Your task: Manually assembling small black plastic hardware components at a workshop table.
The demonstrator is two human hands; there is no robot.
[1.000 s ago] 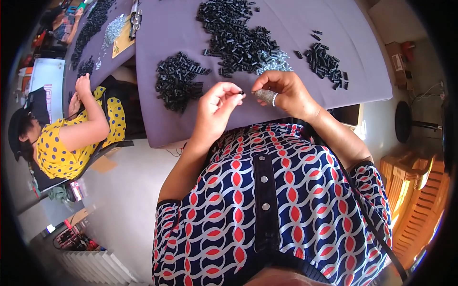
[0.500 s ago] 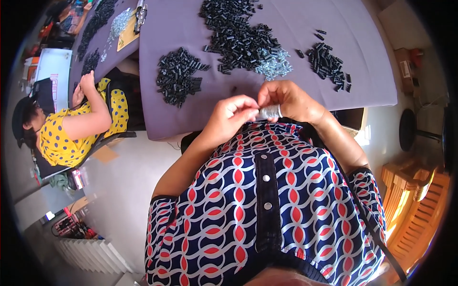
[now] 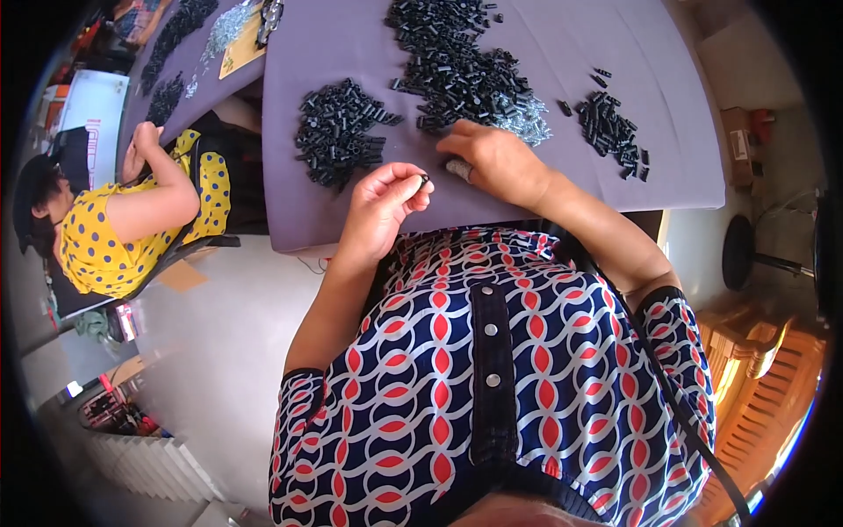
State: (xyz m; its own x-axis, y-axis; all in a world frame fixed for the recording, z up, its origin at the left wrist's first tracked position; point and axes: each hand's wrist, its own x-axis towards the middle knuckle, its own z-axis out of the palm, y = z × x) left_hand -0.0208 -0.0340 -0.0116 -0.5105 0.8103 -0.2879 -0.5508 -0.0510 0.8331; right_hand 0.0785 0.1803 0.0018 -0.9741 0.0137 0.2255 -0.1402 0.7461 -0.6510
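Between thumb and forefinger, my left hand pinches a small black cylindrical piece, just over the front part of the table. My right hand is at the near edge of the large pile of black cylindrical pieces, its fingers curled downward. Grey-white wrapping covers one of its fingers. What those fingertips hold, if anything, is hidden. Close beyond the right hand lies a heap of small shiny silver metal pieces, against the black pile.
A separate heap of black pieces lies left on the purple-grey tablecloth, and a smaller one lies right. A person in a yellow dotted top sits at the adjoining table on the left. A wooden chair stands at lower right.
My hands have moved apart. The right went forward to the black pile, while the left shifted slightly left, with the black piece now visible in its pinch. The view has shifted slightly.
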